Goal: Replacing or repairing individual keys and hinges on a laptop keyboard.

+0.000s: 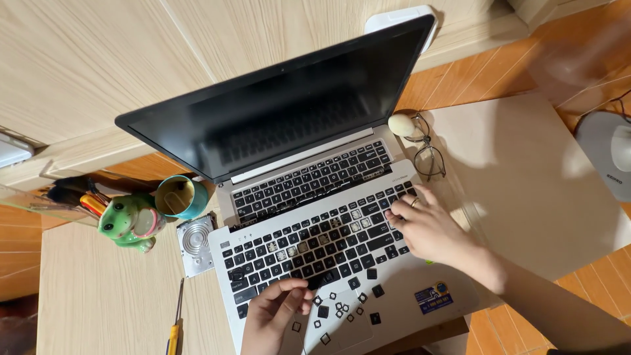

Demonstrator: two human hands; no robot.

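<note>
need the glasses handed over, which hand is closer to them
Right. The right hand rests on the keyboard's right end, just below the eyeglasses; the left hand is far down-left by the loose keycaps.

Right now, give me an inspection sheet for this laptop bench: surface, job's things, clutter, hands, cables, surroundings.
Surface: light wood desk with a beige mat at the right.
Job's things: open laptop, screen dark; a second keyboard lies on it; the laptop's keyboard has several keycaps off; loose keycaps lie on the palm rest.
Clutter: frog figure, teal cup, metal drive, screwdriver, glasses.
Hands: left hand, fingers pinching a dark keycap; right hand rests on the keys.
Cables: thin dark cable at the right edge.
Surroundings: wood panel wall, orange tiled floor.
</note>
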